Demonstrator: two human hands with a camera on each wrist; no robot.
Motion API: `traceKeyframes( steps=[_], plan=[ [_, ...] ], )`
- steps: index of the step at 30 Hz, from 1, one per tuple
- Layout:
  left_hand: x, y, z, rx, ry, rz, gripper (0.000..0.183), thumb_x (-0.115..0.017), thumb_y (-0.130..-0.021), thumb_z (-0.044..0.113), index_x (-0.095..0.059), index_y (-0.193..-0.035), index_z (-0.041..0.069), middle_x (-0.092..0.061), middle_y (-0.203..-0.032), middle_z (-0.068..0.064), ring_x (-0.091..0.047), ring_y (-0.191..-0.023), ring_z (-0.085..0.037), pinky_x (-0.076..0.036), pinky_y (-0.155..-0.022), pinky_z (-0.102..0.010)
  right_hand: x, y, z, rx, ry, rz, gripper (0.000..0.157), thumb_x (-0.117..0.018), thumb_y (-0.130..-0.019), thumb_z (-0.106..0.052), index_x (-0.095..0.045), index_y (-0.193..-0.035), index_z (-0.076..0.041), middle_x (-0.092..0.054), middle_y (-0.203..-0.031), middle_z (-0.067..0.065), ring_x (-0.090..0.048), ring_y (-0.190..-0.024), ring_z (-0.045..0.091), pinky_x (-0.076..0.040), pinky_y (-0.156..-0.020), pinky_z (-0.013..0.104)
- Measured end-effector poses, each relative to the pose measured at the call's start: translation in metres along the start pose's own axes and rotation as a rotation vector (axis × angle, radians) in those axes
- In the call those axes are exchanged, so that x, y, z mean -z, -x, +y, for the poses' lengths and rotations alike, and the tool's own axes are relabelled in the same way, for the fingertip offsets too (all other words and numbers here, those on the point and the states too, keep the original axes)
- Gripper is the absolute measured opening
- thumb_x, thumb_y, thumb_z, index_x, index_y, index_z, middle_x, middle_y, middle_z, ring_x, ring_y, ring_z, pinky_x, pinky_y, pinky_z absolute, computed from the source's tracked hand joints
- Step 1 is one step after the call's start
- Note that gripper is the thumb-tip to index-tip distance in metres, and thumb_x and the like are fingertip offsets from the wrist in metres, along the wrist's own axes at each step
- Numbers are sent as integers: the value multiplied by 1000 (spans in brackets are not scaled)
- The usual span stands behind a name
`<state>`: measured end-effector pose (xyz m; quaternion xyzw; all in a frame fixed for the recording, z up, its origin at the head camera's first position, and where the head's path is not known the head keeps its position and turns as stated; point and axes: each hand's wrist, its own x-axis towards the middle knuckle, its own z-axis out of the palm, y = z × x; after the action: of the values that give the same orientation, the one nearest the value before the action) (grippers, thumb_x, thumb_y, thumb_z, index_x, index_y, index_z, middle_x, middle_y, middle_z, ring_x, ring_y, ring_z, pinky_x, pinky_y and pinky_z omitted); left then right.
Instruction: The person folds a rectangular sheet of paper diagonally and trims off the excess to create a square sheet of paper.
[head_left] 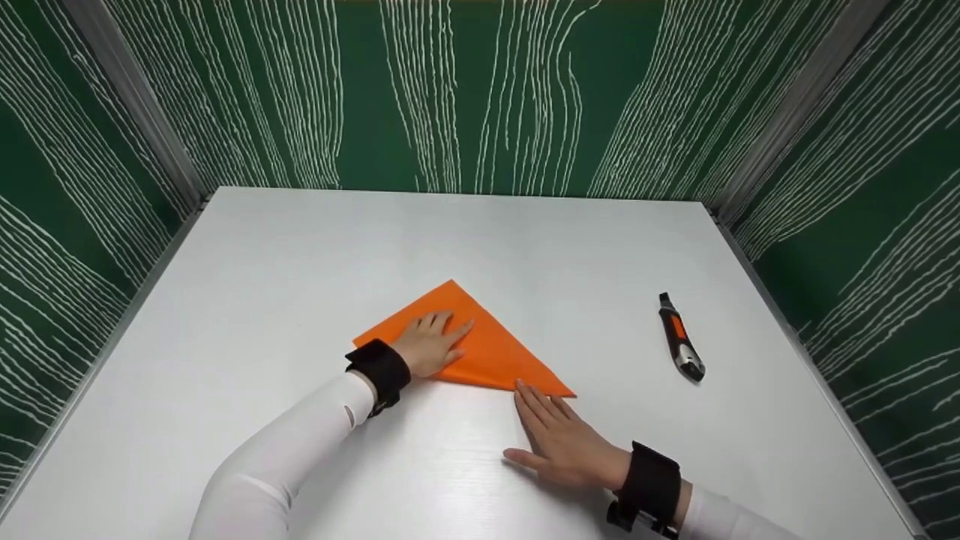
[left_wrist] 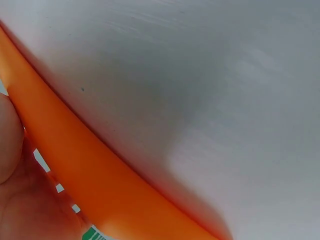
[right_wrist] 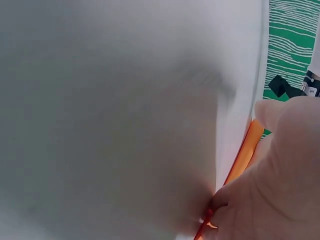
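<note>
An orange sheet of paper, folded into a triangle, lies on the white table with its long folded edge toward me. My left hand rests on the paper's left part, fingers spread. At the near edge, close to the right corner, my right hand touches the fold with its straight fingertips, thumb held out to the side over the table. In the left wrist view the folded edge of the orange paper bulges slightly beside the palm. In the right wrist view a strip of orange paper shows past my right hand.
A black and orange utility knife lies on the right side of the white table. Green walls with white wavy lines stand along the table's back and sides. Both wrists wear black bands.
</note>
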<state>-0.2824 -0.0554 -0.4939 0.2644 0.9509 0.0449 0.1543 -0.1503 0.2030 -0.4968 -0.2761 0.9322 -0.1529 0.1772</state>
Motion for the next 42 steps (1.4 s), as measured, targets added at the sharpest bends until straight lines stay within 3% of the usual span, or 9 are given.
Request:
traceKeyframes(
  steps=[15, 22, 30, 36, 42],
  plan=[
    [6, 5, 3, 0, 20, -12, 59, -38, -111, 43, -21, -165, 26, -20, -170, -20, -22, -157, -41, -22, -129, -55, 1, 10, 14, -41, -9, 64, 87, -42, -105, -60, -23, -161, 4, -18, -171, 21, -21, -160, 39, -6, -128, 65],
    [4, 3, 2, 4, 18, -13, 59, -37, -111, 43, -21, -165, 26, -20, -170, -19, -23, -157, -41, -22, -129, -55, -2, 18, 22, -98, -52, 58, 87, -42, -104, -61, -22, -162, 1, -16, -173, 17, -18, -161, 36, 0, -128, 65],
    [2, 1, 1, 0, 1, -2, 59, -37, -111, 44, -22, -165, 27, -22, -169, -20, -24, -156, -41, -24, -129, -55, -2, 26, 28, -121, -58, 100, 85, -45, -104, -58, -23, -161, 2, -17, -172, 18, -17, -161, 37, 0, -127, 66],
    [3, 2, 0, -7, -3, -1, 59, -38, -111, 44, -23, -165, 26, -23, -169, -20, -25, -156, -42, -25, -128, -56, -1, 27, 27, -135, -67, 81, 87, -45, -104, -60, -21, -162, 1, -15, -173, 17, -14, -162, 37, 3, -125, 70],
    [3, 3, 2, 0, -2, -9, 60, -38, -111, 44, -21, -165, 27, -22, -169, -19, -24, -157, -41, -24, -129, -55, 3, 28, 32, -118, -69, 101, 81, -46, -104, -57, -27, -161, -1, -21, -172, 16, -18, -160, 39, 0, -124, 73]
  ],
)
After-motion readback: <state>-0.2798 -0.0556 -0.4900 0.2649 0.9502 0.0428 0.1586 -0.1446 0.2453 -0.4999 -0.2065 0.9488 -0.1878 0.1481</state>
